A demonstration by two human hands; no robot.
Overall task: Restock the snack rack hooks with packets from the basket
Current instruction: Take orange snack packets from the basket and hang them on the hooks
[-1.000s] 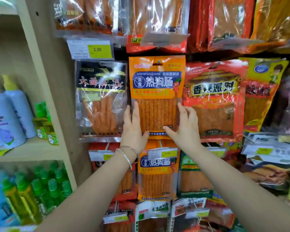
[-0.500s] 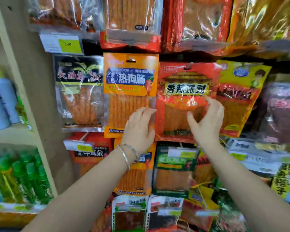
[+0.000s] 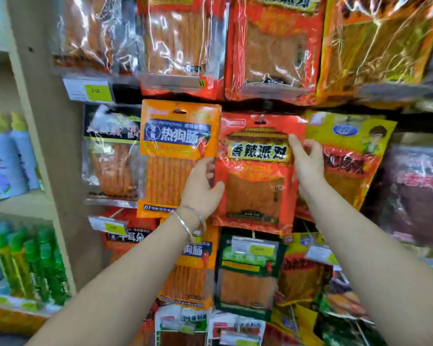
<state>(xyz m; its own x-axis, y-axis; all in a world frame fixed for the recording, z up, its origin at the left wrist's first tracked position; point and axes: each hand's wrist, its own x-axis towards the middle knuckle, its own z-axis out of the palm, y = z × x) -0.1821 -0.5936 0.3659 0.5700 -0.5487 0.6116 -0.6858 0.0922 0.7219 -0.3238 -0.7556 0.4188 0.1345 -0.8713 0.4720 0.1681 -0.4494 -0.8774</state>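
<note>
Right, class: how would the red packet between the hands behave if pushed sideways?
The red packet likely swings, hanging from a single hook hole at its top. Its glossy, crinkled film suggests floppy and somewhat slippery. Flat and thin, it is probably light.

Both hands have left the orange packet (image 3: 176,148). The left hand (image 3: 201,189) now grips the red packet (image 3: 255,196) at 9 o'clock, and the right hand (image 3: 308,162) has climbed to hold its 2 o'clock edge.

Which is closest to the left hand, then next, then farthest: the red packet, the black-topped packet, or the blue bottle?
1. Red packet, touching the left hand, just right of it.
2. Black-topped packet, farther left on the rack.
3. Blue bottle, far left on the shelf.
</note>
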